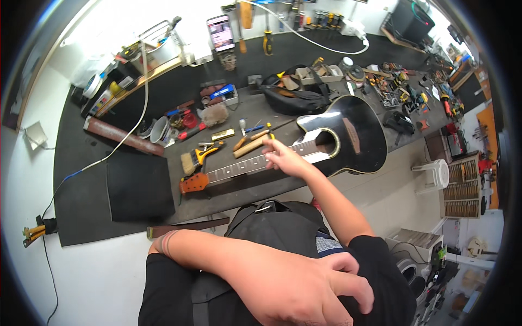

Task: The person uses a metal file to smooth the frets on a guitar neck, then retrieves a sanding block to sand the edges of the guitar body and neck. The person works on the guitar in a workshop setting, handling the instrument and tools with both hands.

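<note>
Fingers of the right hand (285, 159), loosely spread and empty, are over the black guitar's (345, 144) neck, contact unclear. Its headstock points left along the workbench's (244, 190) front edge, which its body partly overhangs. Nearer, the left hand (311, 288) curls empty.

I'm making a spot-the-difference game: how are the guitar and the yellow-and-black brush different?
The guitar is much bigger than the brush. The guitar has a shiny black body with a round hole, while the brush has a yellow-and-black handle and pale bristles. The right hand is over the guitar's neck, but no hand is on the brush. Both are at the dark workbench.
</note>
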Tool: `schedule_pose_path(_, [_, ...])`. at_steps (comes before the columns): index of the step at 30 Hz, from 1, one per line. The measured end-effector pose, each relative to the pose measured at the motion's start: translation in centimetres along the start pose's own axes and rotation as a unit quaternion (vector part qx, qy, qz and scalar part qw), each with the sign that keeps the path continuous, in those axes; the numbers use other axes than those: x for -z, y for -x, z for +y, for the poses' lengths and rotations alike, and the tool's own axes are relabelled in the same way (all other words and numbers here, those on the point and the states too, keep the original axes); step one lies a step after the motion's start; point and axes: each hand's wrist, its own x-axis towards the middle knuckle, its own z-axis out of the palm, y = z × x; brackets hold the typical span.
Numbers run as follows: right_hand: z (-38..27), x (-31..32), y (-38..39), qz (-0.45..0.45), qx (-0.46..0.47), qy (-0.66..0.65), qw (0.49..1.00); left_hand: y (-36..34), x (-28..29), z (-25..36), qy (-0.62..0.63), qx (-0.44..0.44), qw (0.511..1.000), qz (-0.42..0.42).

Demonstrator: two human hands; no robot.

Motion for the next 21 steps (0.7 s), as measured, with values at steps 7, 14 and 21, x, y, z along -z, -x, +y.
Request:
schedule_pose_path(7, [4.8, 13.8, 17.3, 0.105, -0.056, -0.1, 0.988, -11.8, 2.3, -12.9, 0.032, 0.062, 0.983, -0.172])
schedule_pose_path(14, [8.4, 26.5, 35.3, 0.307, -0.093, -0.204, 0.925, -23.3, -2.7, -29.6, 0.158, -0.069, 0.974, -0.146])
schedule_pose_path(21, [11.0, 32.8, 47.5, 0.47, -0.085, -0.292, 0.829, -35.1, -1.9, -38.5, 0.223, -0.055, 0.881, -0.413])
